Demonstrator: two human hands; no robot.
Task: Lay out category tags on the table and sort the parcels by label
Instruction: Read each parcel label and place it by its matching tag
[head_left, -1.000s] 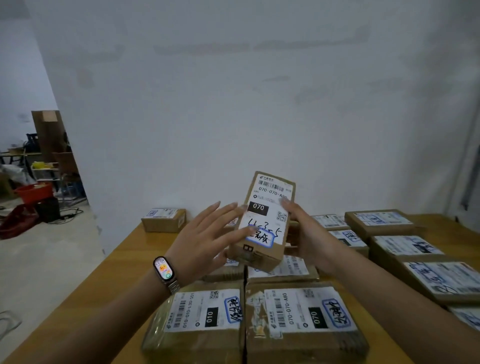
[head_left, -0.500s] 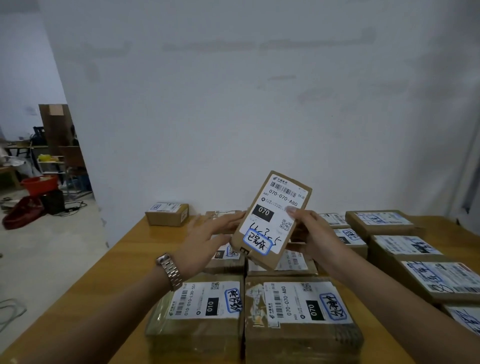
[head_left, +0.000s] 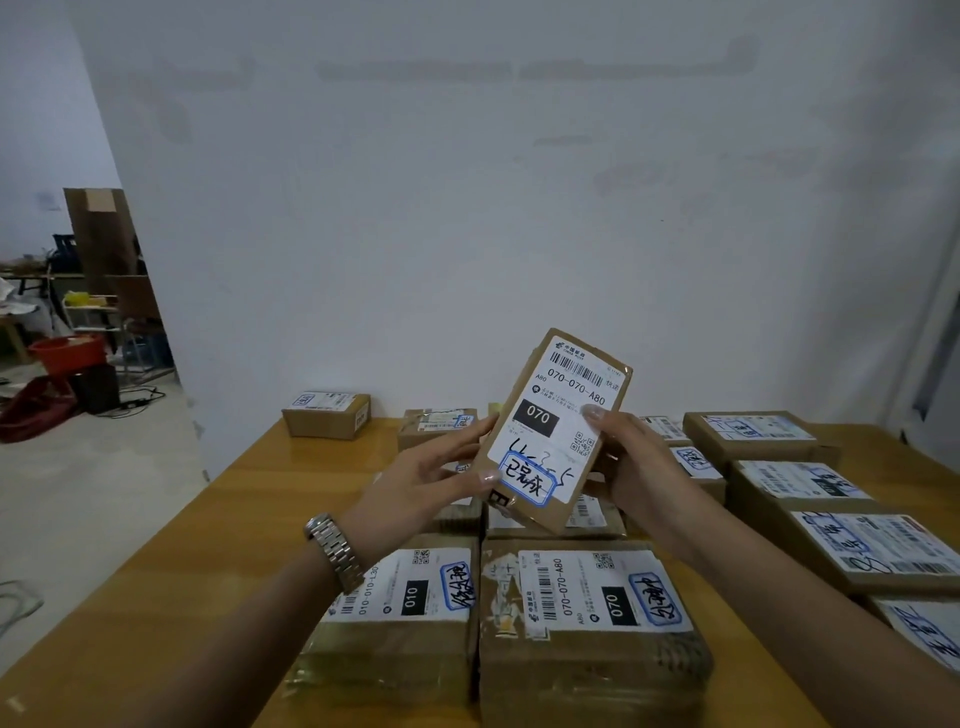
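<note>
I see the small brown cardboard parcel with the white 070 label (head_left: 558, 431) held above the middle of the table, its face towards the camera and its long axis tipped so the top leans right and far. The left hand (head_left: 415, 483) pinches its left edge; the right hand (head_left: 628, 462) grips its right edge, thumb on the label. Just below and nearer lies a larger taped brown parcel also marked 070 (head_left: 592, 597), closer to the right hand by my reckoning, with a 010 parcel (head_left: 405, 597) against its left side. Every box on the wooden table (head_left: 218, 545) is sealed, contents unseen.
</note>
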